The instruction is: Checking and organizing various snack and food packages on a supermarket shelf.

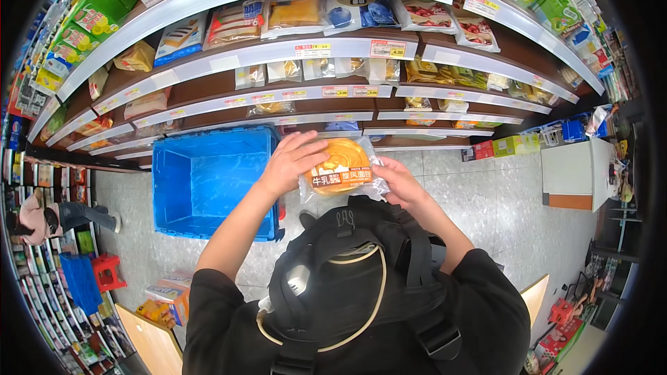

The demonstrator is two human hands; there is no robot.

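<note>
A round swirl bread in a clear plastic wrapper (341, 166) is held between both my hands, in front of my chest. My left hand (293, 161) lies over the wrapper's left side with the fingers spread across its top edge. The right edge of the wrapper is pinched by my right hand (398, 181), thumb on top. Left of the bread stands a blue plastic crate (216, 185) on the floor, with its inside bare. Store shelves (250, 49) with packaged breads rise just beyond my hands.
Packaged breads (297, 13) fill parts of the upper shelf. A white counter (573, 172) stands at the right. At the far left are a person in a pink top (39, 219), a red stool (108, 272) and a blue crate (81, 281). Cartons (172, 294) sit on the floor behind me.
</note>
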